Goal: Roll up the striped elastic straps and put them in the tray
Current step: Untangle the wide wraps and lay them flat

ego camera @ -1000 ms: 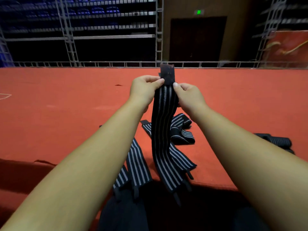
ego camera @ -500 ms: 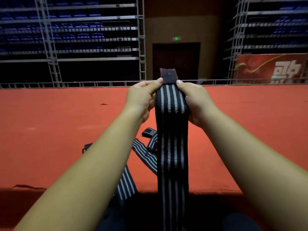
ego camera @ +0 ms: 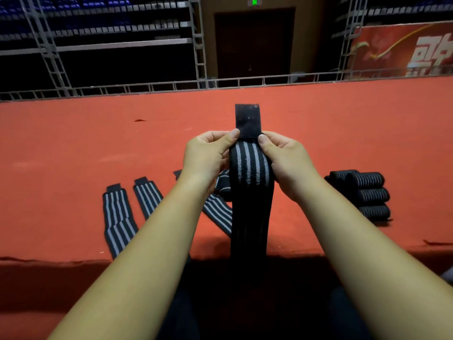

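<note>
We are facing a wide red carpet [ego camera: 73, 155] that is filling the middle of the frame, with dark tiered seating [ego camera: 98, 33] running across the upper left and a red banner [ego camera: 404, 50] showing in the upper right. In the centre we are holding one striped elastic strap [ego camera: 250, 192] upright, and its long tail is dropping past the carpet's near edge into the shadow at the bottom. Our left hand [ego camera: 208, 158] and right hand [ego camera: 284, 160] are pinching its top from either side, thumbs on the near face, just below the plain black tab [ego camera: 247, 120] that is sticking up. Finished rolls [ego camera: 365, 195] are lying stacked at centre right and flat straps [ego camera: 117, 217] are waiting at lower left. No tray is showing that we can make out.

We are judging the first turn to be the risk: the webbing looks springy, so a slack pinch could be letting it uncoil, and the hanging tail could be twisting unseen and skewing the roll. The tab, if it is hook-and-loop, may be snagging the fabric early.

The banner is carrying large white characters, cut by the frame edge — we are not able to read them. The green lit sign [ego camera: 254, 1] at top centre is too small to read, and no brand is showing on the straps.
</note>
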